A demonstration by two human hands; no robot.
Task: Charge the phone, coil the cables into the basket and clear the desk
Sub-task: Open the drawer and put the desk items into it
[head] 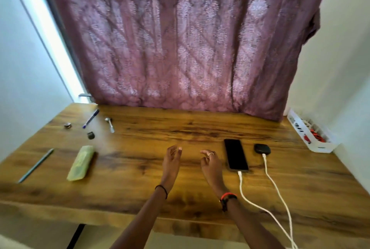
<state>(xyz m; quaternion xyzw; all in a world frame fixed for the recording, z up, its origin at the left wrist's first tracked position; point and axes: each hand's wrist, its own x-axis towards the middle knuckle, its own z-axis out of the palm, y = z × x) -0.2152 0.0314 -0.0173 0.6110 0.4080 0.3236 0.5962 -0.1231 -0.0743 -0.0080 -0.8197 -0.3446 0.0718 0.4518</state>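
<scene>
A black phone (235, 154) lies screen-up on the wooden desk (180, 128), with a white cable (247, 195) plugged into its near end. A small black case (262, 148) sits to its right with a second white cable (277, 186) plugged in. Both cables run off the desk's front edge at the lower right. A white basket (318, 144) holding red and dark items stands at the far right edge. My left hand (171, 158) and my right hand (210, 161) hover over the desk's middle, fingers loosely curled, holding nothing. My right hand is just left of the phone.
On the left lie a green pouch (81, 162), a grey pen (36, 165), a blue pen (91, 118), a spoon (109, 124), a small black cap (91, 135) and a small round metal piece (67, 125). A purple curtain (184, 38) hangs behind the desk.
</scene>
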